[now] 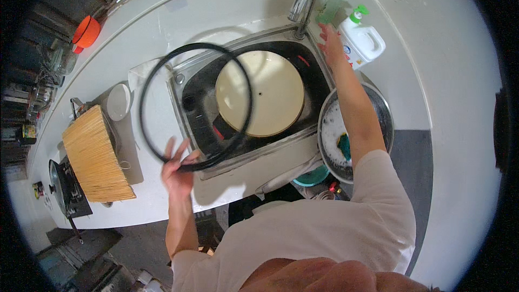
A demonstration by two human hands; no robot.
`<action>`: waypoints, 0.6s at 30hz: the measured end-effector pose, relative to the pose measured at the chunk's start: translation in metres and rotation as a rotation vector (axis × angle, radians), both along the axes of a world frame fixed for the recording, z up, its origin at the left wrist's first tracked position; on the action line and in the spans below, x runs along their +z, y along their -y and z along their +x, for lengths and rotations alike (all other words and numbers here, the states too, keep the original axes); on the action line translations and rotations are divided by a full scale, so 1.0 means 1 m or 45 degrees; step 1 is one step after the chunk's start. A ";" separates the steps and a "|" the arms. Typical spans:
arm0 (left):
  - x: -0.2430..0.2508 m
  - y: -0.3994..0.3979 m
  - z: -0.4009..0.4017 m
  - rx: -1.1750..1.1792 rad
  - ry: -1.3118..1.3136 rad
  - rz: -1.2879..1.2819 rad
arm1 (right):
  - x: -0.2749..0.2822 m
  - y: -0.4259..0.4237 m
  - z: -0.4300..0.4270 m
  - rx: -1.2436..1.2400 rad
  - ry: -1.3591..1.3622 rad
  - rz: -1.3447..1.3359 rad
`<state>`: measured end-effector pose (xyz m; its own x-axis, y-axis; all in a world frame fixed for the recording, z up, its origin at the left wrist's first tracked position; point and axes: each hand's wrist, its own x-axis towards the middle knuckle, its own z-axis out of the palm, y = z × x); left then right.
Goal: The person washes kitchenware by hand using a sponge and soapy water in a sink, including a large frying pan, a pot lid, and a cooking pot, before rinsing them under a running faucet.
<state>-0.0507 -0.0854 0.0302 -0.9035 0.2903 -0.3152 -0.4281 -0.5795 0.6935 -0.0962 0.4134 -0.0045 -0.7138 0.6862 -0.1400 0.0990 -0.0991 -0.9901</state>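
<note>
My left hand [178,170] grips the lower edge of a thin black ring [141,107], which is held up over the counter and the left part of the sink. In the steel sink [259,149] lies a round cream-coloured lid or disc [263,93] with a small hole at its middle. My right hand [331,46] is beside the faucet [306,2], between a green-tinted bottle [334,2] and a white jug with a green pump [367,44]; its fingers are spread and blurred. Below my right forearm, a metal bowl [323,152] holds suds and a green and yellow sponge [344,146].
On the counter at the left are a white bowl [119,102], a slatted bamboo mat [95,154] and a stove with a lidded pan [58,188]. An orange mug [86,32] stands on the back ledge. A turquoise basin [312,176] is below the counter's front edge.
</note>
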 end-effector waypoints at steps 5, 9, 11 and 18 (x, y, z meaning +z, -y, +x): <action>-0.049 -0.099 -0.022 -0.411 0.107 0.028 | -0.007 -0.046 -0.066 -0.016 0.068 -0.190; -0.082 -0.128 -0.029 -0.425 0.243 0.034 | 0.006 -0.014 -0.093 -0.031 -0.047 -0.456; -0.090 -0.139 -0.029 -0.477 0.302 0.064 | -0.020 -0.040 -0.096 -0.138 0.049 -0.334; -0.122 -0.137 -0.027 -0.521 0.369 0.029 | -0.039 -0.048 -0.096 0.063 0.018 -0.316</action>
